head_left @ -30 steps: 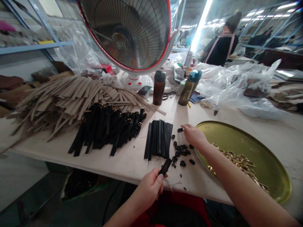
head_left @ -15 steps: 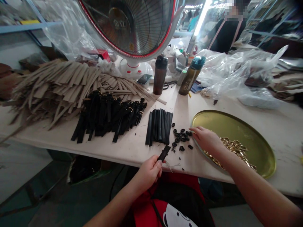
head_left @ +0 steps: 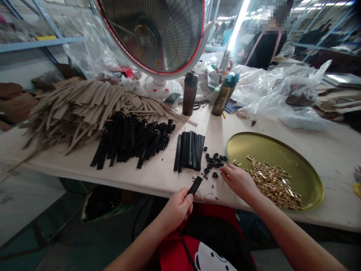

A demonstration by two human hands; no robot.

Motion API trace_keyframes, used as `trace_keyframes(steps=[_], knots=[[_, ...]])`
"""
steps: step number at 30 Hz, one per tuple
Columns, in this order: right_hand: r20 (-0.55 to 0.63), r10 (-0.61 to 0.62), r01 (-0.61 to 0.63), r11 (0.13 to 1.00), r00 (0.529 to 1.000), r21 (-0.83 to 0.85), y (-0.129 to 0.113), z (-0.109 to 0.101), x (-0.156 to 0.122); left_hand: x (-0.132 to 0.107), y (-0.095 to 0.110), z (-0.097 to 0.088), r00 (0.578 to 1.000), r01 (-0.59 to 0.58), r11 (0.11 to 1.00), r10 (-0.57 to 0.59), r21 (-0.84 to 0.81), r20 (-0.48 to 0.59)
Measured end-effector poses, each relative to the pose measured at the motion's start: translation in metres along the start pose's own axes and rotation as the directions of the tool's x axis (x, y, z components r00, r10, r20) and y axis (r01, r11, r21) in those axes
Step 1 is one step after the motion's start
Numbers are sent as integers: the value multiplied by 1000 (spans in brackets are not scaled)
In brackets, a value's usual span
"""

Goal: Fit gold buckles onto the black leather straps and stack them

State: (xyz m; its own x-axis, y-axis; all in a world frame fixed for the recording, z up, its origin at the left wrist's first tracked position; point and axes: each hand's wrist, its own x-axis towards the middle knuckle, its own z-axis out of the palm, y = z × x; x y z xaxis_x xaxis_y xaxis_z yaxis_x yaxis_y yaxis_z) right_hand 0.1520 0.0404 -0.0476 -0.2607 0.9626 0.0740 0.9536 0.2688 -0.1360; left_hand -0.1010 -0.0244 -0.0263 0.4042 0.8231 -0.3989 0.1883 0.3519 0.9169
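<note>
My left hand (head_left: 178, 206) is closed round the lower end of a short black strap (head_left: 195, 185), held at the table's near edge. My right hand (head_left: 239, 181) lies low over the table beside a scatter of small black loops (head_left: 213, 162), fingers curled toward them; whether anything is pinched in them I cannot make out. A neat row of black straps (head_left: 189, 150) lies just beyond the loops. Right of my right hand sits a round brass tray (head_left: 278, 152) holding several gold buckles (head_left: 272, 181).
A heap of black straps with buckles (head_left: 132, 138) and a large pile of tan strips (head_left: 81, 107) cover the table's left. A big fan (head_left: 158, 37), two bottles (head_left: 189, 94), a phone and plastic bags (head_left: 276, 94) stand at the back. Another person (head_left: 265, 45) works beyond.
My right hand pulled back from the tray's edge and the loops toward me and the held strap. My left hand kept the strap almost still. The view tilted slightly.
</note>
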Motion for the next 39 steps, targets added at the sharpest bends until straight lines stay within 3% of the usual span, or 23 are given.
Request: trace_keyframes(steps=[4, 11, 17, 23, 32, 39], knots=[[-34, 22, -22, 1000, 999, 17, -8, -1, 17, 2, 0, 5, 1000, -3, 1000, 3, 6, 19], [122, -34, 46, 994, 992, -96, -29, 0, 37, 6, -6, 2, 1000, 21, 1000, -21, 2, -7], [114, 19, -5, 993, 993, -122, -11, -1, 13, 10, -1, 2, 997, 70, 997, -70, -13, 14], [-16, 56, -57, 998, 998, -19, 3, 7, 0, 19, -2, 2, 998, 58, 998, -57, -14, 36], [-14, 39, -40, 999, 999, -21, -10, 0, 17, 19, -2, -1, 997, 80, 997, -80, 0, 21], [-23, 87, -88, 994, 996, -64, 3, -1, 31, 22, -6, 0, 995, 94, 996, -94, -9, 28]])
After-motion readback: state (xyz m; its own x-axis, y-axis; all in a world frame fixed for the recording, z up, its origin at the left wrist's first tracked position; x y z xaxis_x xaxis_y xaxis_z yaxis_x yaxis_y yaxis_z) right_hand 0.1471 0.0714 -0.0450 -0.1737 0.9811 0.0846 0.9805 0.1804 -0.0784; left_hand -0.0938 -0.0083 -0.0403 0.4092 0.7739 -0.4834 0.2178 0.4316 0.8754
